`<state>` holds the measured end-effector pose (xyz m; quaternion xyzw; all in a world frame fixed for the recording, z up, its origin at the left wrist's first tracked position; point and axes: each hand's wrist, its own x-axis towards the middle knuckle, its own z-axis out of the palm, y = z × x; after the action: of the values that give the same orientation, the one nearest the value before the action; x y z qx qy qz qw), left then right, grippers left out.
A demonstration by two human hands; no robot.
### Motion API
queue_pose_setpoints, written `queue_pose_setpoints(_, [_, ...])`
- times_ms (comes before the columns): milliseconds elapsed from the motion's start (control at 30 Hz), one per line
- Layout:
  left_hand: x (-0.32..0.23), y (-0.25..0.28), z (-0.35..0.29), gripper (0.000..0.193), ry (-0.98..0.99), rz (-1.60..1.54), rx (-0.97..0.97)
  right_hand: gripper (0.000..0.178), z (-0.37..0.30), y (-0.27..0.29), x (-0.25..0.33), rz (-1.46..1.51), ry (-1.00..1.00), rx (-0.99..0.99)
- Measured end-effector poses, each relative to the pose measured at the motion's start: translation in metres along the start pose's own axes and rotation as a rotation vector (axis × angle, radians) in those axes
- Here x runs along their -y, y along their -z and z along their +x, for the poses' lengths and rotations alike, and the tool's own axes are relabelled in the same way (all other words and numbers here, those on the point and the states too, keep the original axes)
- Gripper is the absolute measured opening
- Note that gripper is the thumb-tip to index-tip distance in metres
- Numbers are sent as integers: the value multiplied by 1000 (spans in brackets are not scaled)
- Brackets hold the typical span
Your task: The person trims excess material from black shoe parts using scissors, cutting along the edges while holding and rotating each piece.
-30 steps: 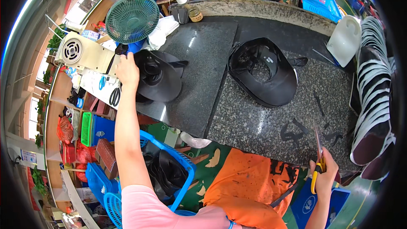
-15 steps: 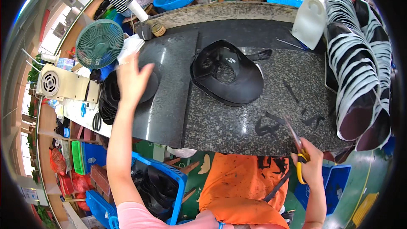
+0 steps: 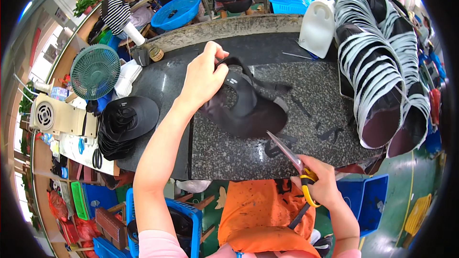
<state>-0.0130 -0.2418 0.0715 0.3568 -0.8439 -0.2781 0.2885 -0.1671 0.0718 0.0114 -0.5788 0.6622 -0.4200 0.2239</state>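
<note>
My left hand [image 3: 206, 74] pinches the upper left edge of a black leather-like piece [image 3: 258, 114], curved like a cap with a round opening. The piece is slightly blurred, over the speckled stone slab, with a strap-like tail at its far right. In my right hand [image 3: 319, 181] are scissors [image 3: 287, 153] with yellow-and-black handles. Their blades point up and left, the tips near the piece's lower edge. A stack of similar black pieces [image 3: 136, 117] sits left of my left forearm.
Black offcuts [image 3: 330, 134] lie on the speckled stone slab [image 3: 224, 160]. At right stand tall nested stacks of black pieces with white edges [image 3: 373, 71], beside a white jug [image 3: 316, 28]. A green fan [image 3: 95, 71] and a beige machine [image 3: 62, 117] are at left. Orange cloth [image 3: 248, 215] covers my lap.
My left hand has moved right from the stack to the black piece and taken its edge. The piece has shifted and tilted. My right hand has brought the scissors closer to it. The view has shifted.
</note>
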Motion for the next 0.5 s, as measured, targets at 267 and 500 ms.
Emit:
queue_pose_setpoints(267, [14,-65,-50,50,301,-488,524,53,51,-15,11,331,-91,-38])
queue_pose_setpoints(500, [24,-119,-111,53,-65,-303,153,51,71,-13,-21,283,-134,-108])
